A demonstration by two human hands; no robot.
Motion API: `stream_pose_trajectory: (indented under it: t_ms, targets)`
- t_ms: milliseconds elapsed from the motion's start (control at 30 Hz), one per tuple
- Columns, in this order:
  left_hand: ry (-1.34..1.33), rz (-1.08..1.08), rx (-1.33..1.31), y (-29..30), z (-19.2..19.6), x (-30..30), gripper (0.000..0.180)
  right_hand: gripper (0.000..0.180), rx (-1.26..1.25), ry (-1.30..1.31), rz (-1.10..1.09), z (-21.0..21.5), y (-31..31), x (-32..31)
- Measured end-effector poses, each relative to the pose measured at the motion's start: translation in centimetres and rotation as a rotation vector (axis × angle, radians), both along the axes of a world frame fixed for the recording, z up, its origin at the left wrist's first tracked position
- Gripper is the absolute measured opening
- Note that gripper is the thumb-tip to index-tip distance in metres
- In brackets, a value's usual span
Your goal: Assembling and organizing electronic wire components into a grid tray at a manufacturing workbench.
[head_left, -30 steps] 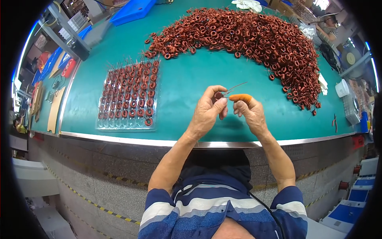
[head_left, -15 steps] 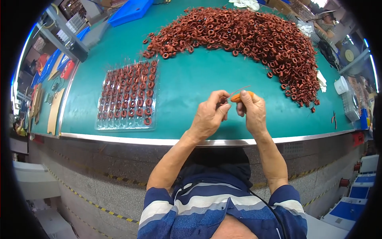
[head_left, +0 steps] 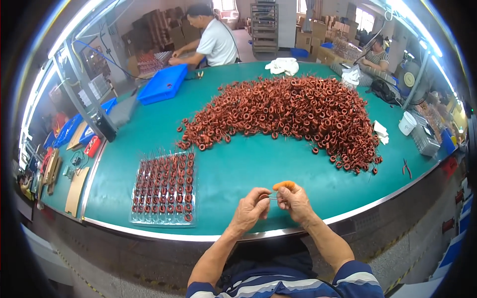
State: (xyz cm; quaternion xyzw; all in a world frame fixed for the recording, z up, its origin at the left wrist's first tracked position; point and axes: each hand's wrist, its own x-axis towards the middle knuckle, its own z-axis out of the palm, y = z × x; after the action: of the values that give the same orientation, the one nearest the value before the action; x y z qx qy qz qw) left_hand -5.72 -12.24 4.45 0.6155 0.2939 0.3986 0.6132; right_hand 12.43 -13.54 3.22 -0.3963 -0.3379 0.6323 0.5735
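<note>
My left hand [head_left: 248, 212] is closed, its thumb and fingers pinching a small red ring-shaped wire coil [head_left: 264, 196], partly hidden by the fingertips. Thin wire leads stretch from the coil towards my right hand [head_left: 297, 204], which is closed with its fingertips on them. An orange finger cover [head_left: 283, 185] sits on the right index finger. Both hands are above the table's near edge. To their left lies a clear plastic tray [head_left: 163, 224] filled with rows of similar coils, wires pointing up. Beyond the hands spreads a large heap of loose red coils [head_left: 293, 109].
The green table [head_left: 114, 184] has a metal front edge. A blue bin [head_left: 163, 84] and a white cloth [head_left: 282, 66] rest at its far side. Pliers [head_left: 407, 169] and a white cup [head_left: 407, 123] are at the right. Two people [head_left: 218, 42] work beyond the table.
The view has tilted up, showing more of the room behind the table. My hands stay close together; the right fingertips now grip the wires, and the orange-covered finger is bent above them.
</note>
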Motion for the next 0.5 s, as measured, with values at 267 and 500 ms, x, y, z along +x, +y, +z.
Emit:
stream_pose_trajectory:
  t_ms: [267,500]
  targets:
    - [-0.327,0.168,-0.206,1.2,-0.3,2.4,0.016,0.03,0.109,-0.194,-0.308,0.6,1.1,0.7]
    - [0.057,0.171,0.245,4.0,1.3,3.3,0.016,0.033,0.063,-0.081,-0.026,1.9,1.5,0.4]
